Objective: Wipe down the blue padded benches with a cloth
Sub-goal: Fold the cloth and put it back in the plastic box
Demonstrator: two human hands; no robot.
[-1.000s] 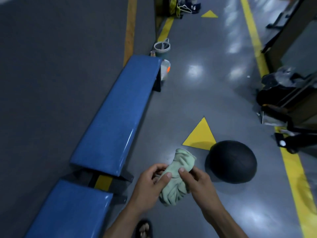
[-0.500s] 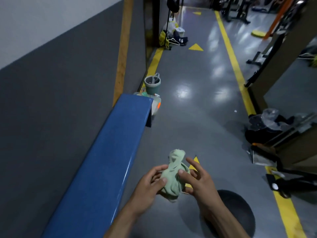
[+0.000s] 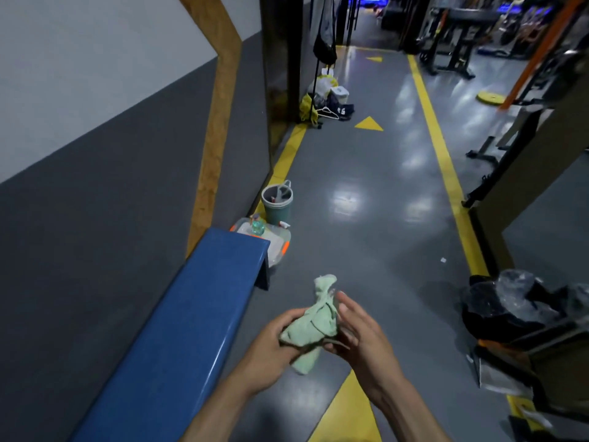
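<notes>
A long blue padded bench (image 3: 178, 339) runs along the grey wall on the left, from the bottom edge up to mid-frame. To the right of it, above the floor, both hands hold a bunched pale green cloth (image 3: 314, 323). My left hand (image 3: 271, 349) grips its lower left part from underneath. My right hand (image 3: 360, 336) cups the cloth's right side with the fingers loosely curled against it. The cloth's top end sticks up free, clear of the bench.
Past the bench's far end stand a clear plastic box with orange clips (image 3: 271, 242) and a grey-green bucket (image 3: 277, 202). Black bags and clutter (image 3: 522, 311) lie at the right. Yellow floor lines and triangles (image 3: 368, 124) mark the glossy grey aisle; gym frames stand far right.
My view has tilted up along the aisle, so the black ball and the nearer bench have left the frame. Both hands have kept working the cloth, now bunched more upright.
</notes>
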